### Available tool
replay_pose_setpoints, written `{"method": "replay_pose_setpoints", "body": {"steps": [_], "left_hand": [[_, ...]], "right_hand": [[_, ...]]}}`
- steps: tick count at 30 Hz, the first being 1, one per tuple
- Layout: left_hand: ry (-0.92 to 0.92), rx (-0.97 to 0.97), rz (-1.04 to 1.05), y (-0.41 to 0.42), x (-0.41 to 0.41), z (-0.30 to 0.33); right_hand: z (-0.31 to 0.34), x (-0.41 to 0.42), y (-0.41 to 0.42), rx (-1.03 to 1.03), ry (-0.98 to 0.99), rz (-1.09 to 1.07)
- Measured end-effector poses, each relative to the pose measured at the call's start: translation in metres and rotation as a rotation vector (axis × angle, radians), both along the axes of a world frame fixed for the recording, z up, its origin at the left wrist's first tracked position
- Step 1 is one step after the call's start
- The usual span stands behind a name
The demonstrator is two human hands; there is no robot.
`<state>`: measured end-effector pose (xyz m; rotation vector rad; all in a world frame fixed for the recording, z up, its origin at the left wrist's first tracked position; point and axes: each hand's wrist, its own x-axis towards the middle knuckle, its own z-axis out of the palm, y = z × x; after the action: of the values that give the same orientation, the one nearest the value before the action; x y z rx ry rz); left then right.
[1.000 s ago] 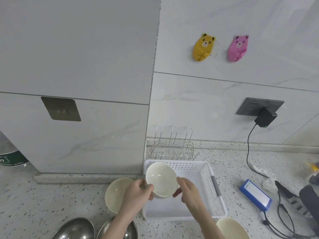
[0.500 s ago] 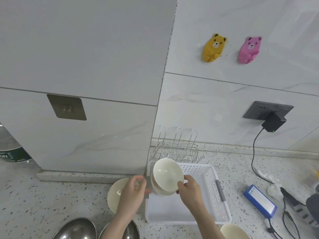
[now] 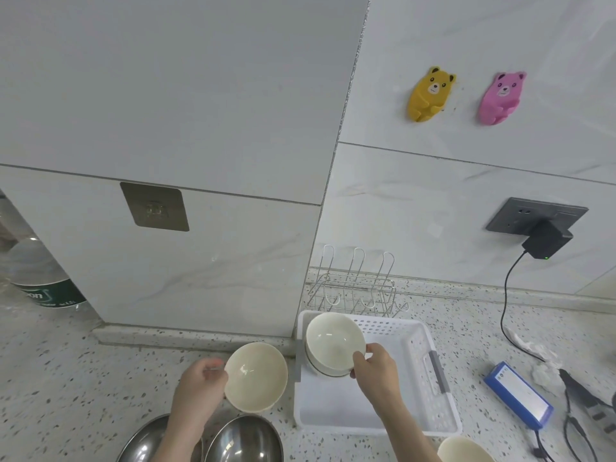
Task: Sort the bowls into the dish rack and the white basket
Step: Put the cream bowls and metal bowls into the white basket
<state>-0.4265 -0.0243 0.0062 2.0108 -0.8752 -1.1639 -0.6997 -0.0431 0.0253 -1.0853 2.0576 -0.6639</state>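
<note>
**Right hand on bowl in basket, left hand on second bowl**

Right hand (image 3: 375,368) pinches the near rim of a cream bowl (image 3: 333,341), fingers curled over the edge. That bowl sits tilted in the far-left corner of the white basket (image 3: 433,425), on top of another bowl whose rim shows just beneath it. Left hand (image 3: 200,385) grips the left rim of a second cream bowl (image 3: 256,378), which is on the speckled counter (image 3: 66,378) just left of the basket; cannot tell if it is lifted or resting. Wire dish rack (image 3: 353,288) stands behind the basket, against the wall. Two steel bowls (image 3: 240,441) lie at the near edge under the left forearm. A third cream bowl (image 3: 463,450) is cut off at the bottom edge, right of the right forearm. Blue box (image 3: 518,398) and cables lie to the right.
</note>
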Motion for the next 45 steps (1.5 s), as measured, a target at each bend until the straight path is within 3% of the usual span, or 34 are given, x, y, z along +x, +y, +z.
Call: {"method": "replay_pose_setpoints", "body": {"steps": [16,28,35,39,45], "left_hand": [[-0.14,0.234,-0.32,-0.027,0.007,-0.024],[-0.13,0.293,-0.229,-0.024,0.003,-0.015],[0.108,0.207,-0.045,0.0,0.004,-0.005],[0.321,0.172,0.065,0.021,-0.002,-0.008],[0.492,0.094,0.173,0.053,-0.028,0.0]], "right_hand": [[-0.002,-0.002,0.014,0.047,-0.089,-0.006],[0.013,-0.02,0.081,-0.034,-0.295,-0.143],[0.016,-0.064,0.133,-0.076,-0.375,-0.276],[0.022,-0.081,0.144,-0.024,-0.615,-0.458],[0.016,-0.122,0.168,-0.059,-0.513,-0.491]]}}
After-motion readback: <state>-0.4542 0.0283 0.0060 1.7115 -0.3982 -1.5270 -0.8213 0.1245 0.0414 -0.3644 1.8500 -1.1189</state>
